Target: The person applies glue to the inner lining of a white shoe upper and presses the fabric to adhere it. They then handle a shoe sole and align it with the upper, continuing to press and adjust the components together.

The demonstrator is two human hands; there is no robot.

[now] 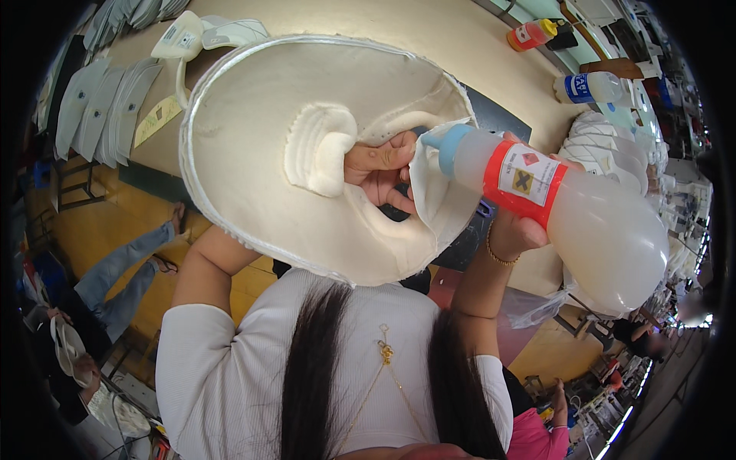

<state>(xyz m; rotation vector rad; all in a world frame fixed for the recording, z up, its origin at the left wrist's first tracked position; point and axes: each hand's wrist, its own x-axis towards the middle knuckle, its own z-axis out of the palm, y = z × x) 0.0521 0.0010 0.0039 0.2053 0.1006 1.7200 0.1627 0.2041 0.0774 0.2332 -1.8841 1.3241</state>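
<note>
A wide, oval cream-coloured fabric piece (238, 161), shaped like a hat brim with a white corded rim, is held up before my chest. A thick padded band (310, 149) lies around its central opening. My left hand (381, 167) comes up through this opening, its thumb and fingers closed on the inner edge beside a thin raised flap (431, 188). My right hand (525, 230) is wrapped around a translucent squeeze bottle (609, 230) with a red label, tilted with its base to the right. The bottle's light blue nozzle cap (452, 147) points left, against the flap's upper edge.
Stacked pale flat pieces (111, 107) lie on the table (337, 23) at the far left. A red bottle with a yellow cap (530, 34) and a blue-labelled clear bottle (589, 88) lie at the far right, above piled white shaped pieces (602, 146). Other people sit nearby.
</note>
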